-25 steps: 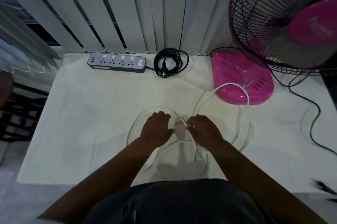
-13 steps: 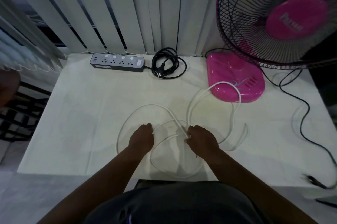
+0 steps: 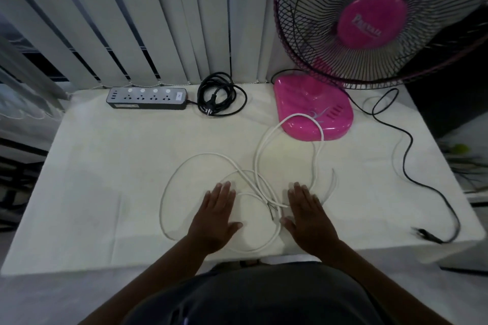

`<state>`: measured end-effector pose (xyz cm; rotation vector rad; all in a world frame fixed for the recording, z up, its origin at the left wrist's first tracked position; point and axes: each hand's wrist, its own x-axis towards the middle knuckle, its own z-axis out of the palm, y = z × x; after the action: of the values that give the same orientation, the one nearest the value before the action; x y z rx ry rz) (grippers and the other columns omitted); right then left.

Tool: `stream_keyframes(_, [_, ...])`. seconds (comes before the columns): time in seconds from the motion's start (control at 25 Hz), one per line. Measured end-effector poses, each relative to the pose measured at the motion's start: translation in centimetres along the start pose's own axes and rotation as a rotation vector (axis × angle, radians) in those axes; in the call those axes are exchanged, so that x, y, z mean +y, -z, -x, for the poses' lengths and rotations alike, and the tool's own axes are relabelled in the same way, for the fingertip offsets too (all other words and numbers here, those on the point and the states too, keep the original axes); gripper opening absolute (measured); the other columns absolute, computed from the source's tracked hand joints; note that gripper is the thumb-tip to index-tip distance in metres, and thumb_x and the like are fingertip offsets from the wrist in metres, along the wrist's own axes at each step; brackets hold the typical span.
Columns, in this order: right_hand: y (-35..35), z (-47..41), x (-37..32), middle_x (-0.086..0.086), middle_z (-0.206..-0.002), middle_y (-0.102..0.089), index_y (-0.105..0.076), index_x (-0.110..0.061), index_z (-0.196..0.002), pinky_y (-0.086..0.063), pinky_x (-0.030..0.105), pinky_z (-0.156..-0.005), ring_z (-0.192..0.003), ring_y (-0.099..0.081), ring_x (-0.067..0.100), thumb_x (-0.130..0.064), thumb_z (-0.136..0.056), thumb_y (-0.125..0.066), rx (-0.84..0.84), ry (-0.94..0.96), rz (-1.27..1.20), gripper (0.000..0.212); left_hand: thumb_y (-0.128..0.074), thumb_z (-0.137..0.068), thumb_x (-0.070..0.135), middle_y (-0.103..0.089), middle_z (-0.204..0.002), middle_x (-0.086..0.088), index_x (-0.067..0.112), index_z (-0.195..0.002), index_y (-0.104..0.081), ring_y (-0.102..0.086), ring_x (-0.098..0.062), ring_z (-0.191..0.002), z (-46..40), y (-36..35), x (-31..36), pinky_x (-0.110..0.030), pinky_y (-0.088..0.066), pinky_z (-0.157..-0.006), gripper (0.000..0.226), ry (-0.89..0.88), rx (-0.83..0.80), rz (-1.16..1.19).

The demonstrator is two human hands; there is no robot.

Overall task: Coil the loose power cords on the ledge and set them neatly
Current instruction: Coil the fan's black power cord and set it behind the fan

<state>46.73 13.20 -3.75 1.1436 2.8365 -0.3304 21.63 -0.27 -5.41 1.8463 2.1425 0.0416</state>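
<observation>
A long white cord (image 3: 260, 147) lies in loose loops on the white ledge (image 3: 105, 166), one loop reaching onto the pink fan base (image 3: 314, 110). Its bare wire end lies between my hands. My left hand (image 3: 215, 215) lies flat, palm down, fingers straight, over the left part of the loops. My right hand (image 3: 307, 215) lies flat too, fingers straight, beside the right loops. Neither hand holds the cord. At the back, a black power strip (image 3: 148, 98) sits with its black cord (image 3: 220, 98) coiled beside it.
A pink fan (image 3: 369, 18) stands at the back right. Its black cord (image 3: 406, 145) trails loosely over the right side of the ledge, and the plug (image 3: 425, 235) lies near the front right corner. Vertical blinds (image 3: 132, 20) hang behind the ledge.
Both hands let go of the white cord and now lie flat with fingers straight. The loops have spread wider on the ledge.
</observation>
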Motion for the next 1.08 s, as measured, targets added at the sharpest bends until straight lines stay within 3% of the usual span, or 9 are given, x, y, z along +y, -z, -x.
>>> stream_keyframes(0.16, [0.0, -0.2, -1.0, 0.025, -0.147, -0.042, -0.045, 0.004, -0.139, -0.043, 0.057, -0.102, -0.135, -0.04, 0.043, -0.049, -0.091, -0.04, -0.11, -0.054, 0.009, 0.072, -0.025, -0.096, 0.046, -0.006, -0.159, -0.017, 0.01, -0.152, -0.015, -0.01, -0.039, -0.147, 0.3, -0.4, -0.3, -0.054, -0.011, -0.116, 0.067, -0.006, 0.002, 0.004])
stream_keyframes(0.28, [0.8, -0.6, -0.3, 0.025, -0.149, -0.04, -0.042, 0.004, -0.141, -0.04, 0.056, -0.106, -0.137, -0.038, 0.042, -0.051, -0.092, -0.037, -0.114, -0.057, -0.004, 0.074, -0.027, -0.096, 0.049, 0.0, -0.16, -0.016, 0.008, -0.152, -0.011, 0.0, -0.036, -0.148, -1.1, 0.3, 0.5, -0.048, -0.004, -0.119, 0.071, 0.02, 0.021, 0.008])
stream_keyframes(0.52, [2.9, -0.6, 6.4, 0.013, -0.161, -0.009, -0.016, -0.004, -0.152, -0.014, 0.041, -0.121, -0.149, -0.003, 0.028, -0.058, -0.096, -0.023, 0.001, -0.112, -0.144, 0.078, -0.043, -0.096, 0.044, -0.016, -0.159, -0.021, 0.001, -0.149, -0.025, -0.013, -0.039, -0.147, -7.0, 2.2, 7.2, -0.05, -0.012, -0.118, 0.071, -0.082, 0.08, 0.015])
stream_keyframes(0.68, [5.1, 0.9, 14.2, 0.019, -0.159, -0.021, -0.024, 0.0, -0.149, -0.021, 0.044, -0.12, -0.149, -0.011, 0.031, -0.045, -0.098, -0.044, 0.072, -0.172, -0.187, 0.071, -0.039, -0.098, 0.045, -0.009, -0.16, -0.018, 0.002, -0.151, -0.019, -0.005, -0.034, -0.148, -12.3, 2.1, 15.0, -0.043, -0.002, -0.119, 0.07, -0.101, 0.095, 0.031])
stream_keyframes(0.76, [6.0, 2.6, 18.8, 0.026, -0.147, -0.042, -0.042, 0.005, -0.141, -0.031, 0.046, -0.112, -0.14, -0.034, 0.039, -0.036, -0.093, -0.059, 0.151, -0.18, -0.156, 0.065, -0.03, -0.099, 0.048, -0.003, -0.161, -0.015, 0.005, -0.152, -0.012, 0.001, -0.03, -0.149, -14.7, 1.1, 19.6, -0.04, 0.002, -0.12, 0.071, -0.132, 0.072, 0.028])
stream_keyframes(0.88, [7.1, 5.7, 25.7, 0.025, -0.117, -0.067, -0.066, 0.001, -0.116, -0.051, 0.049, -0.093, -0.11, -0.062, 0.043, -0.021, -0.08, -0.076, 0.202, -0.23, -0.101, 0.044, -0.03, -0.1, 0.046, 0.0, -0.162, -0.014, 0.006, -0.152, -0.006, 0.003, -0.029, -0.15, -18.2, -0.5, 26.6, -0.039, 0.002, -0.122, 0.07, -0.216, 0.029, 0.04])
stream_keyframes(0.96, [7.8, 8.0, 29.7, 0.015, -0.093, -0.071, -0.072, -0.007, -0.094, -0.054, 0.041, -0.077, -0.09, -0.065, 0.038, -0.017, -0.08, -0.069, 0.144, -0.282, -0.082, 0.018, -0.034, -0.1, 0.041, -0.003, -0.163, -0.013, 0.007, -0.153, -0.007, -0.003, -0.028, -0.15, -20.2, -1.2, 31.0, -0.037, -0.003, -0.122, 0.068, -0.261, 0.01, 0.042])
stream_keyframes(1.08, [7.4, 11.8, 33.5, 0.01, -0.079, -0.062, -0.064, -0.011, -0.075, -0.049, 0.039, -0.064, -0.074, -0.06, 0.032, -0.025, -0.08, -0.056, 0.048, -0.136, -0.06, 0.017, -0.039, -0.101, 0.031, -0.012, -0.163, -0.008, 0.01, -0.153, -0.012, -0.015, -0.022, -0.149, -22.2, -1.7, 36.3, -0.028, -0.009, -0.12, 0.063, -0.328, -0.01, 0.106])
